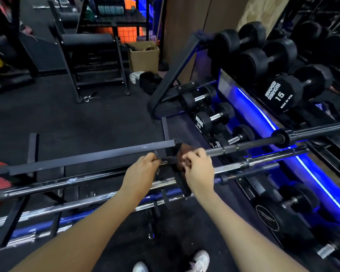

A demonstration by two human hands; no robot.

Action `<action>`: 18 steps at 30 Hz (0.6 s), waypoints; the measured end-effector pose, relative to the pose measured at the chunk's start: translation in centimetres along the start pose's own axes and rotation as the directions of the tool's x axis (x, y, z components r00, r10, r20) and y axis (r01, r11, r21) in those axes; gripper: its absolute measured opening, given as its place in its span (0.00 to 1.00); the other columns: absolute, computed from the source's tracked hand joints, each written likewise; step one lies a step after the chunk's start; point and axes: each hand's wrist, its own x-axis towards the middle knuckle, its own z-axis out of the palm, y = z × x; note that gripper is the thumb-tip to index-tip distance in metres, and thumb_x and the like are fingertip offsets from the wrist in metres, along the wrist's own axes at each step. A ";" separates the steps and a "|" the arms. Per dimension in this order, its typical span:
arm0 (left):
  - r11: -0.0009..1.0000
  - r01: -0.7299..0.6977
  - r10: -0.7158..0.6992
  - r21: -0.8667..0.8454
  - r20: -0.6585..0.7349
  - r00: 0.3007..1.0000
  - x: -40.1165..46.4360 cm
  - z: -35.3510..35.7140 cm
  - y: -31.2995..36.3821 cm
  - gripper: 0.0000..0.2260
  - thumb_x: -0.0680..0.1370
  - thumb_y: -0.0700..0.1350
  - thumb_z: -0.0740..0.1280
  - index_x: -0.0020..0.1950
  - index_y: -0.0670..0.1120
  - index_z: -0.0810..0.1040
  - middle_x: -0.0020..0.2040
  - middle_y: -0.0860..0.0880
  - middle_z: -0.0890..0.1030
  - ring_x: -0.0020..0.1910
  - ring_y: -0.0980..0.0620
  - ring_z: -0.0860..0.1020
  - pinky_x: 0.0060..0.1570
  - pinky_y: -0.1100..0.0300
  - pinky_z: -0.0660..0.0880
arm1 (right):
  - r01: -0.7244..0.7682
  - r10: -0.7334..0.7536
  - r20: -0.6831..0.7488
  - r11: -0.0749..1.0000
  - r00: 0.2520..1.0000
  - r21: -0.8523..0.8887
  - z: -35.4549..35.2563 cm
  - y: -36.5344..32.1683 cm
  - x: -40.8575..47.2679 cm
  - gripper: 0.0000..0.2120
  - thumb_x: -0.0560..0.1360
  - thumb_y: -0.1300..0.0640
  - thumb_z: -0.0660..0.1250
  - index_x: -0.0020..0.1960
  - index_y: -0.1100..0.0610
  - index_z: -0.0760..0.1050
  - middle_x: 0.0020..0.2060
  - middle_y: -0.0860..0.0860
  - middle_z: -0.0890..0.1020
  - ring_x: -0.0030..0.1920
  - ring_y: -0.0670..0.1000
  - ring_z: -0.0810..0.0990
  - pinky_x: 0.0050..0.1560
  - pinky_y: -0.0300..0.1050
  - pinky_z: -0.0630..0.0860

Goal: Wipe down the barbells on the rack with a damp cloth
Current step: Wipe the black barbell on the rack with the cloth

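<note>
White shoes [199,261] stand on the dark floor at the bottom edge. Above them, several barbells [98,182] lie across the low black rack [86,157]. The left hand [140,170] curls around a dark bar at the rack's upright; the right hand [198,169] bunches a brown cloth [182,154] against it. Beyond, dumbbells [290,91] fill blue-lit shelves, a cardboard box [144,55] behind.

Several steel barbells [106,185] lie horizontally on the black rack [86,158], brown cloth [182,154] between
</note>
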 end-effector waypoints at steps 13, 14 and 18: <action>0.998 0.055 -0.049 0.028 -0.168 0.985 -3.5 -1.8 -3.8 0.13 0.67 0.35 0.76 0.50 0.43 0.83 0.44 0.48 0.79 0.37 0.48 0.78 0.27 0.57 0.73 | 0.610 -0.600 0.119 0.788 0.791 -0.081 -1.2 -0.8 0.6 0.21 0.61 0.63 0.79 0.50 0.49 0.80 0.54 0.46 0.77 0.52 0.50 0.69 0.27 0.43 0.77; 0.998 0.058 -0.051 0.030 -0.188 0.981 -4.0 -1.9 -4.2 0.14 0.66 0.36 0.77 0.50 0.42 0.83 0.44 0.48 0.79 0.37 0.48 0.78 0.25 0.57 0.74 | 0.629 -0.612 0.150 0.767 0.777 -0.130 -0.7 -0.3 0.7 0.24 0.59 0.62 0.80 0.51 0.48 0.80 0.56 0.46 0.78 0.54 0.50 0.69 0.27 0.41 0.77; 0.991 0.130 -0.118 0.034 -0.241 0.963 -6.0 -1.8 -5.9 0.15 0.65 0.35 0.78 0.51 0.41 0.83 0.44 0.46 0.80 0.36 0.47 0.79 0.23 0.58 0.74 | 0.625 -0.604 0.169 0.770 0.779 -0.131 0.2 1.3 0.7 0.28 0.57 0.62 0.81 0.55 0.46 0.80 0.59 0.47 0.79 0.57 0.49 0.71 0.31 0.40 0.77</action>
